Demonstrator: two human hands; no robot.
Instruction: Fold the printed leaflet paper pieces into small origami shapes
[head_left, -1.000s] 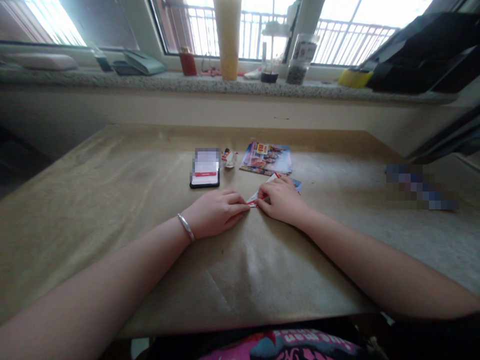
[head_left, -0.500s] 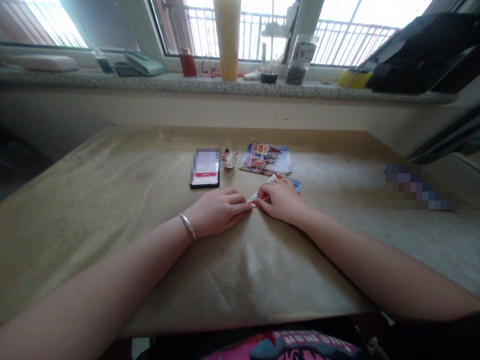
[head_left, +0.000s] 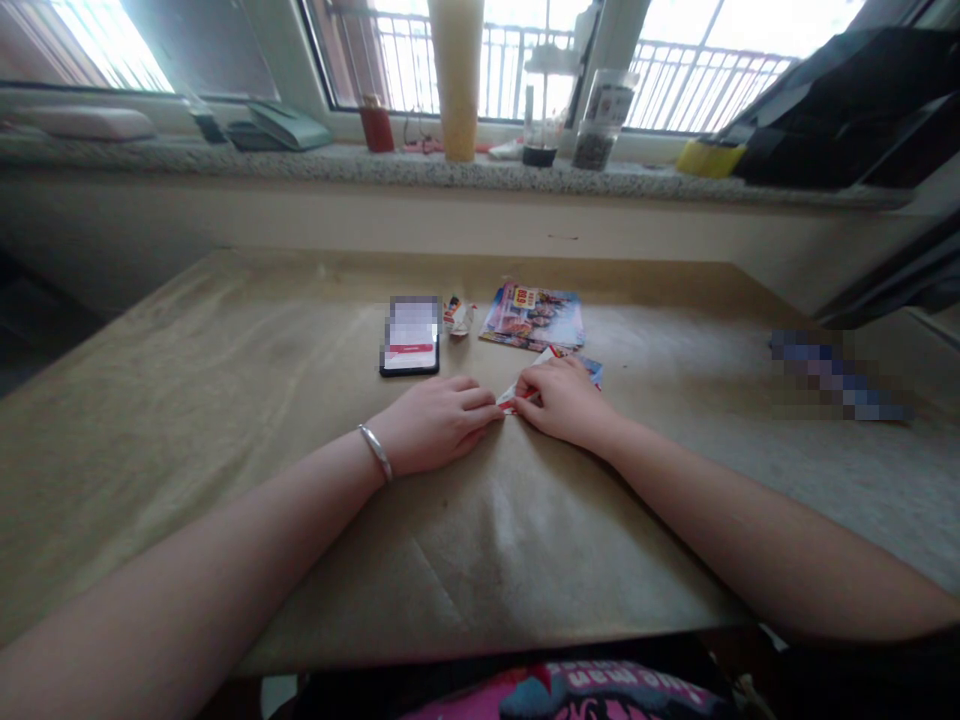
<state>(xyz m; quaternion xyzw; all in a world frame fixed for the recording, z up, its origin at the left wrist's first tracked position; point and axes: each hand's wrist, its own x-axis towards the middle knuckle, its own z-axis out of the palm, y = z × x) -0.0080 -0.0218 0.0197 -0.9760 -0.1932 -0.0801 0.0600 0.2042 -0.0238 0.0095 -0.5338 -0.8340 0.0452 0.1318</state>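
A folded sheet of printed paper (head_left: 534,376), white with red and blue parts, lies flat on the table between my hands. My right hand (head_left: 562,398) covers much of it, thumb and fingers pinched on its folded edge. From the left, my left hand (head_left: 448,420) presses its fingertips on the paper's near left corner; a silver bangle is on that wrist. Just beyond the paper lies a stack of colourful printed leaflets (head_left: 536,316). Beyond my left hand is a phone (head_left: 409,350) with a lit screen, and beside it a crumpled paper piece (head_left: 459,317).
The table has a tan cover (head_left: 315,570). A blurred flat item (head_left: 836,375) lies at the right. Behind the table, a stone windowsill (head_left: 300,168) holds a red jar (head_left: 376,128), a tall yellowish cylinder (head_left: 459,90), clear containers (head_left: 596,125) and a black bag (head_left: 840,110).
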